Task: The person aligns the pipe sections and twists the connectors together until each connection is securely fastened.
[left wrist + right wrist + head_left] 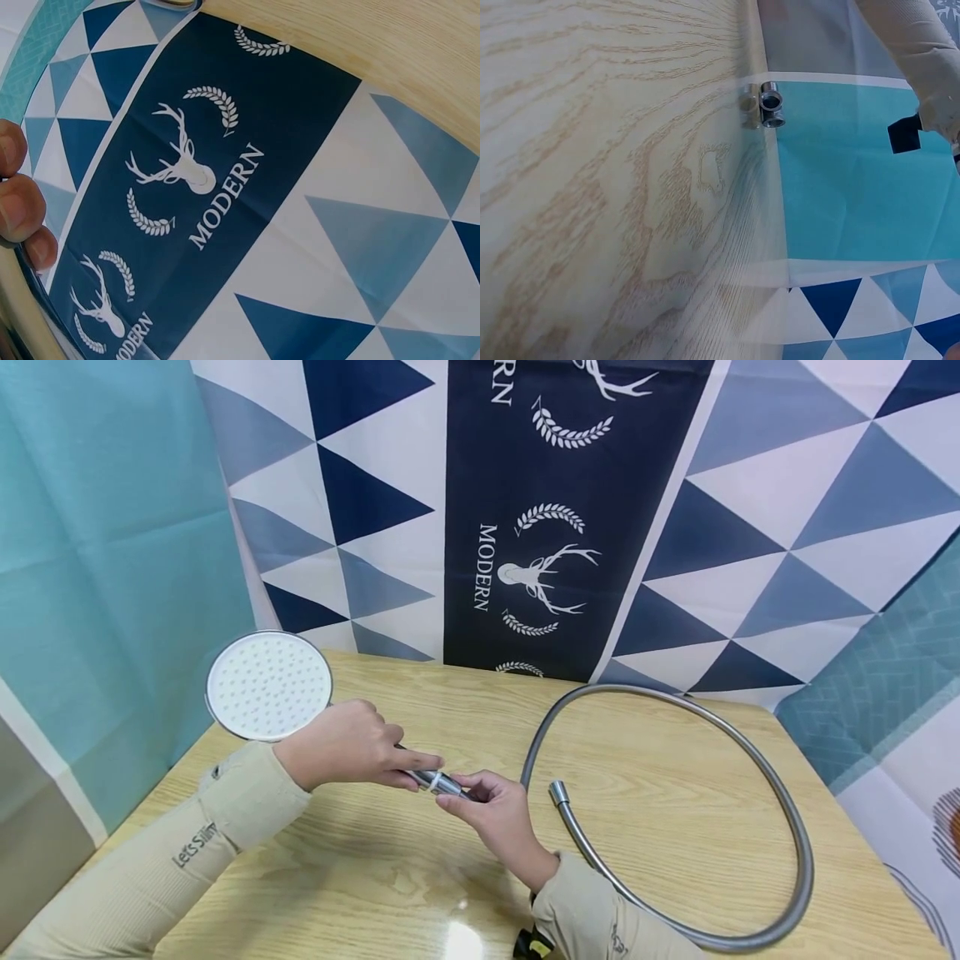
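Observation:
My left hand (360, 747) grips the handle (423, 774) of a round shower head, the index finger stretched along it. The white shower head (268, 685), studded with nozzles, faces up beyond that wrist. With thumb and fingertips my right hand (491, 806) pinches the end of a grey shower hose at the handle's lower end, beside a white ring (438, 783). The hose (780, 793) loops across the table's right side; its loose metal connector (558, 792) lies right of my hand. In the left wrist view, left fingers (22, 210) show at the edge.
A small metal fitting (771, 105) stands near the edge of the wooden table (630, 187) in the right wrist view. A patterned curtain (517, 593) hangs behind the table, with teal cloth (112, 568) on the left.

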`<state>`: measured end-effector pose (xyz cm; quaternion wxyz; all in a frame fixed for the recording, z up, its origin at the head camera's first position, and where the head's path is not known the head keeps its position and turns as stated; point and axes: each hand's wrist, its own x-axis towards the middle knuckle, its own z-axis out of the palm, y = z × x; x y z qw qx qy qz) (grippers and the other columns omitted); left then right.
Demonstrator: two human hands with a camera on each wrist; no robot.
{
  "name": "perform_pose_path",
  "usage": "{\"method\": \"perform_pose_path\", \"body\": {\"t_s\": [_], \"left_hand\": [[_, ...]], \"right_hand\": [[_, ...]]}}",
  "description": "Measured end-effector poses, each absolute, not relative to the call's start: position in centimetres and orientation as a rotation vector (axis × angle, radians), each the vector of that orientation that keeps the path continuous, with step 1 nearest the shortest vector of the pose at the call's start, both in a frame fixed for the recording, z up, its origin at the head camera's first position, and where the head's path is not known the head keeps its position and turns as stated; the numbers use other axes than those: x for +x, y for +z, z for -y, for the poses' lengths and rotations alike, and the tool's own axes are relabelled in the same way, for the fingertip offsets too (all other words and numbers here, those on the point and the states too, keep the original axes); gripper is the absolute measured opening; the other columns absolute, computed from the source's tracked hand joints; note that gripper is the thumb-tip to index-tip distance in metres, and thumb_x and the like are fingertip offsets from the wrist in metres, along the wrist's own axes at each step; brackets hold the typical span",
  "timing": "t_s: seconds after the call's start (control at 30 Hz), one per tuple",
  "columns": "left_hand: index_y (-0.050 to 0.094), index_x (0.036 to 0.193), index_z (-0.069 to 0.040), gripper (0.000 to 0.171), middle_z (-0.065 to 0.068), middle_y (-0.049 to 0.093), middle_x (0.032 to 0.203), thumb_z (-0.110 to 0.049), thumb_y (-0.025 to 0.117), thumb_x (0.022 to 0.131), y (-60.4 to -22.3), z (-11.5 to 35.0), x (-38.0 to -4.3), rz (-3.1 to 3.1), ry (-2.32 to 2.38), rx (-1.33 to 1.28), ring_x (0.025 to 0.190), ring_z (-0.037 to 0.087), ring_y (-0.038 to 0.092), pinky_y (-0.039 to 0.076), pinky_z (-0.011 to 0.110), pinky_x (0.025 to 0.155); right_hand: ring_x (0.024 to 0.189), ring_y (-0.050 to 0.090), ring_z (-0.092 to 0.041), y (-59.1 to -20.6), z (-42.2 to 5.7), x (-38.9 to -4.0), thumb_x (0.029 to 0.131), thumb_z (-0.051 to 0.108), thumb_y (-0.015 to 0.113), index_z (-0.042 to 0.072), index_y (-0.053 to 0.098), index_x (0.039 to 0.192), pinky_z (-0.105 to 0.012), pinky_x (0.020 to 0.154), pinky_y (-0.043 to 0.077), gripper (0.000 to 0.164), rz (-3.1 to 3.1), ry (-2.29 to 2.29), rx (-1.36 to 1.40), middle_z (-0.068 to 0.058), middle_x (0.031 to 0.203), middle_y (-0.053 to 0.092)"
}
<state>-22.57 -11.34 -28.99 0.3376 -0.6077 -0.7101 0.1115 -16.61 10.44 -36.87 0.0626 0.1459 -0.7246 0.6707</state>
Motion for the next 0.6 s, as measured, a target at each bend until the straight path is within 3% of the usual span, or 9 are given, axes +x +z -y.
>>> {"method": "perform_pose_path", "body": {"t_s": [0.27, 0.6], "left_hand": [[0.063, 0.109, -0.031, 0.032, -0.008, 0.043, 0.051, -0.051, 0.066, 0.085, -28.84, 11.29, -22.35, 1.870, 0.289, -1.585, 0.039, 0.006, 0.026, 0.025, 0.020, 0.039], [0.065, 0.111, -0.036, 0.036, -0.009, 0.040, 0.051, -0.054, 0.069, 0.080, -29.14, 11.37, -22.58, 1.782, 0.284, -1.600, 0.039, 0.006, 0.022, 0.025, 0.020, 0.037]], "right_hand": [[0.058, 0.052, -0.004, -36.81, -10.56, -16.55, 0.078, -0.005, 0.074, -0.014, 0.067, 0.097, -0.017, 0.052, 0.042, 0.022, 2.203, 2.026, 0.471, -0.016, 0.074, 0.065], [0.053, 0.048, -0.004, -36.87, -10.53, -16.37, 0.083, -0.001, 0.070, -0.015, 0.066, 0.094, -0.018, 0.050, 0.041, 0.018, 2.260, 2.031, 0.477, -0.002, 0.063, 0.060]]}}
